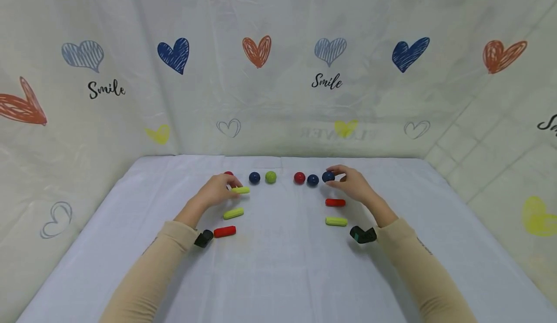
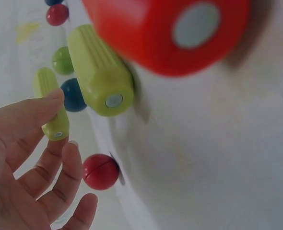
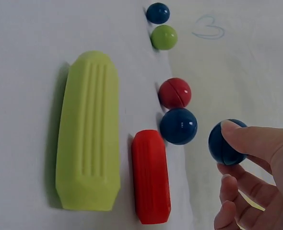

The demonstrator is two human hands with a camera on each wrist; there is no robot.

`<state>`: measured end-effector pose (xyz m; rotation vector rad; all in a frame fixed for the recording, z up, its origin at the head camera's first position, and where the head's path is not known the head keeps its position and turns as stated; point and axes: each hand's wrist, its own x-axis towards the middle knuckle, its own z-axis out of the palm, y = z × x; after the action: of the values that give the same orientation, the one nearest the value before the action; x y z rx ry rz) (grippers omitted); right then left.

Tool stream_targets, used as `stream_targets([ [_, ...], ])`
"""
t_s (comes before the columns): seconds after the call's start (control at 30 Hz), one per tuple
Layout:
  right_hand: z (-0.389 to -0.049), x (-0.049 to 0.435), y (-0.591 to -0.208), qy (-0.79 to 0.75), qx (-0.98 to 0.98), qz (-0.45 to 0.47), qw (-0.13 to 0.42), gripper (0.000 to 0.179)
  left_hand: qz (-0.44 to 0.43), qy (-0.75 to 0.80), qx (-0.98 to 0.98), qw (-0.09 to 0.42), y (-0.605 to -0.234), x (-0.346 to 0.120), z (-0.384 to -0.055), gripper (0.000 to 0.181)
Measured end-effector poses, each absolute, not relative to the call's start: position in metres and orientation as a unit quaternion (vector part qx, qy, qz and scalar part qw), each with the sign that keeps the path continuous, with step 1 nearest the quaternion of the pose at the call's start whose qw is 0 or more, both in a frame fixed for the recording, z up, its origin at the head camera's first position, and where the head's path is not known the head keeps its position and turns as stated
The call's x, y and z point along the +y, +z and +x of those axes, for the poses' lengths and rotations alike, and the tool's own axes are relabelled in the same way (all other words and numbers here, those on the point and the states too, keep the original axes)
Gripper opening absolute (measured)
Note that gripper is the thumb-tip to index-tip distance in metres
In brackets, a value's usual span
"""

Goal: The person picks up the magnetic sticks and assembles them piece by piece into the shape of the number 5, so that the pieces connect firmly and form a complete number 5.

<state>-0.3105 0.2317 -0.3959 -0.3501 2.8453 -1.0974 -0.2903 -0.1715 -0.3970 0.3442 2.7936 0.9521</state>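
My left hand [image 1: 216, 190] pinches a yellow-green ridged stick [image 2: 46, 85] between thumb and fingers, above the table. A red ball [image 2: 100, 171] lies just beyond that hand, partly hidden by it in the head view. Closer to me lie a second yellow-green stick [image 1: 233, 212] and a red stick [image 1: 225, 231]. On the other side my right hand [image 1: 351, 183] pinches a dark blue ball [image 3: 226, 143] between thumb and fingers. Beside it on the cloth is another dark blue ball [image 1: 313, 180]. A red stick [image 1: 335, 202] and a yellow-green stick [image 1: 336, 221] lie nearer me.
Along the back of the white-covered table [image 1: 278, 265] sit a dark blue ball [image 1: 254, 177], a green ball [image 1: 271, 177] and a red ball [image 1: 299, 178]. A curtain [image 1: 278, 95] printed with hearts hangs behind. Each sleeve carries a small black wrist device [image 1: 363, 235].
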Motion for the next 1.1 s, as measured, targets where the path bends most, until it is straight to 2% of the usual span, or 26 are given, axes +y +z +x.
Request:
stream_targets([
  [1.1, -0.294, 0.187, -0.403, -0.329, 0.922, -0.195, 0.056, 0.041, 0.167, 0.298, 0.936, 0.084, -0.401, -0.118, -0.289, 0.02],
])
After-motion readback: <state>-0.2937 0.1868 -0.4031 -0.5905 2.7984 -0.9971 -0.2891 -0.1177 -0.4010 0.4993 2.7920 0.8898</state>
